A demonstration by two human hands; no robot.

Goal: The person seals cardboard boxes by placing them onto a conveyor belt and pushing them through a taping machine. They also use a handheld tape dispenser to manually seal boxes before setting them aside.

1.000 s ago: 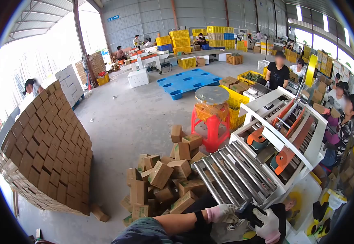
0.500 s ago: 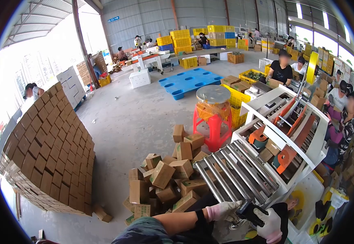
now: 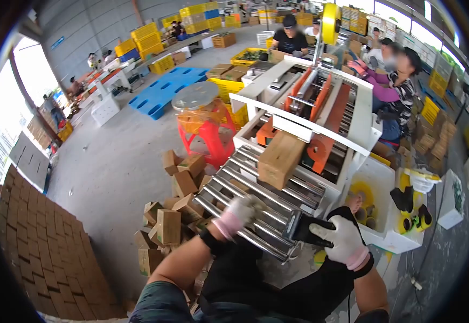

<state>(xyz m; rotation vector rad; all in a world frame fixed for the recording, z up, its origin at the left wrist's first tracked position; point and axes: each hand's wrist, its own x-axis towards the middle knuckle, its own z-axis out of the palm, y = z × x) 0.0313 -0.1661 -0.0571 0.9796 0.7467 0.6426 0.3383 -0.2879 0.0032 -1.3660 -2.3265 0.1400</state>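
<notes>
In a white glove, my right hand is wrapped round a black hand-held device, whose front end sits over the near end of the roller conveyor. My left hand, also gloved, is over the rollers to the left of the device; its fingers are smeared by motion. Farther up the rollers, a brown cardboard box comes out of the white carton-sealing machine between its orange side guides. Neither hand touches that box.
Loose cardboard boxes lie heaped left of the conveyor, beside a red stool. A tall box stack stands at far left. White foam bins are at right. Co-workers sit beyond the machine.
The view has swung right. A box has moved out of the machine onto the rollers. My left hand has left the device; my right hand still holds it, now over the conveyor's end.
</notes>
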